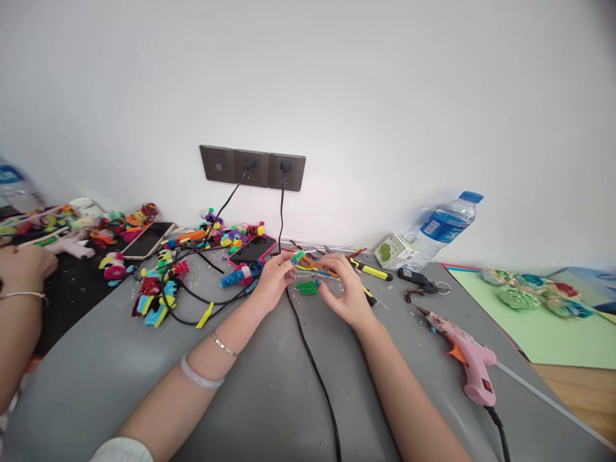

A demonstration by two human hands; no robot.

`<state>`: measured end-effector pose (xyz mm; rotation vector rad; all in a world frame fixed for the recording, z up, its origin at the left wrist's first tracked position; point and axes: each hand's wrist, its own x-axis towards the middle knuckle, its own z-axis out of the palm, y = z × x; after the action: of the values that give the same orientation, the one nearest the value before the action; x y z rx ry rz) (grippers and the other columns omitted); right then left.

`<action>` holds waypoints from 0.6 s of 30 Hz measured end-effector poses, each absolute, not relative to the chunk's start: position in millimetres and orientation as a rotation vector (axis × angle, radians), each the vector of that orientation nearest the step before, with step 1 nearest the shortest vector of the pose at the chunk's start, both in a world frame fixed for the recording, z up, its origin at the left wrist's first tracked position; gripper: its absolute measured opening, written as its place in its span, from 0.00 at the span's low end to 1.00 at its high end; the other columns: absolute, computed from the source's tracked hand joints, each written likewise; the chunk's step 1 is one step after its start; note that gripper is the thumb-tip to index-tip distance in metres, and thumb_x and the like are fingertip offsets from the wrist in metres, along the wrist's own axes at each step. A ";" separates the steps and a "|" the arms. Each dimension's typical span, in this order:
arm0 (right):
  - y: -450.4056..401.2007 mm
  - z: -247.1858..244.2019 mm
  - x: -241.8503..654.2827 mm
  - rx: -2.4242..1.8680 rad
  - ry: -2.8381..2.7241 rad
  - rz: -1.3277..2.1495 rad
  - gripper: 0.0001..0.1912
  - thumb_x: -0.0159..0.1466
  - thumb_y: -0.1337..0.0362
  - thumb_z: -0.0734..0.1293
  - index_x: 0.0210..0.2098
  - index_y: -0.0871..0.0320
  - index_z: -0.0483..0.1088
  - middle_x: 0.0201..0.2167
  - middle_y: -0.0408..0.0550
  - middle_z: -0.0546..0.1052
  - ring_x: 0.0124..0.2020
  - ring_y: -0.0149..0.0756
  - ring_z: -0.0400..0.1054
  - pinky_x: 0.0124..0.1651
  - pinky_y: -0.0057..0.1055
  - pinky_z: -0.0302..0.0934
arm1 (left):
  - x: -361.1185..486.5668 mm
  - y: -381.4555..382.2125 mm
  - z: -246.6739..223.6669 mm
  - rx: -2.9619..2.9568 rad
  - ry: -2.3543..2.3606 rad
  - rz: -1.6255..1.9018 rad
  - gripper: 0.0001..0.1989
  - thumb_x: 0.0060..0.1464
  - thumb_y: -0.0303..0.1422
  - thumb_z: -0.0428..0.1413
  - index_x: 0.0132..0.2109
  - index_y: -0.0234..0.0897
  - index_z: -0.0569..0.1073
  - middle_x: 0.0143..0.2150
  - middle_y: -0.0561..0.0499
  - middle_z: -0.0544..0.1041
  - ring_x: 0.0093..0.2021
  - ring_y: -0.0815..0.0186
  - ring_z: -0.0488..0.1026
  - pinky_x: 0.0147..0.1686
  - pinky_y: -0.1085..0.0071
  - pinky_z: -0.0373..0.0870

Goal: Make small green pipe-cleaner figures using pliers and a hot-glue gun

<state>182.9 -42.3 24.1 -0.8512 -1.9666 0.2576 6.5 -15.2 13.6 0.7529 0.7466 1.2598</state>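
Observation:
My left hand (278,282) is closed in a pinch on a small green and blue fuzzy piece (298,258), which looks like bent pipe cleaner. My right hand (350,296) is open, thumb and fingers curved apart with nothing between them. On the grey table between both hands lies a green pipe-cleaner bundle (307,287), close to my right thumb. Orange and brown pipe cleaners (312,263) are spread behind the hands, partly hidden by my right fingers. A blue pipe-cleaner figure (235,276) lies left of my left hand.
Right of my arm rests a pink glue gun (469,359). A yellow cutter (370,269), car key (414,277), small carton (392,249) and tilted water bottle (445,228) stand or lie behind. A black cable (308,353) crosses the table. At far left is another person's hand (29,263).

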 end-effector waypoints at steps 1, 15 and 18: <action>-43.1 24.7 182.2 -0.845 -1.975 0.248 0.16 0.63 0.70 0.63 0.50 0.53 0.67 0.47 0.54 0.70 0.49 0.45 0.66 0.51 0.43 0.65 | 6.4 -15.3 13.3 0.756 0.747 1.262 0.13 0.39 0.32 0.65 0.34 0.33 0.74 0.25 0.57 0.67 0.24 0.76 0.61 0.26 0.77 0.57; -43.3 20.2 181.7 -0.861 -2.096 0.129 0.21 0.63 0.69 0.62 0.53 0.49 0.72 0.58 0.53 0.65 0.60 0.49 0.61 0.59 0.50 0.60 | 10.6 -21.8 11.7 0.987 0.811 1.250 0.13 0.40 0.34 0.66 0.34 0.34 0.75 0.29 0.56 0.71 0.25 0.75 0.61 0.25 0.76 0.54; -43.1 20.3 182.0 -0.867 -2.063 0.119 0.19 0.64 0.68 0.62 0.51 0.49 0.73 0.57 0.53 0.66 0.59 0.48 0.62 0.59 0.50 0.60 | 10.1 -20.5 9.6 0.987 0.821 1.250 0.13 0.41 0.34 0.65 0.35 0.34 0.75 0.29 0.56 0.71 0.26 0.75 0.62 0.26 0.76 0.55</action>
<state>182.0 -43.1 20.3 -0.8670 -2.0627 0.1186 10.1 -20.5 9.6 0.9865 0.8210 1.2502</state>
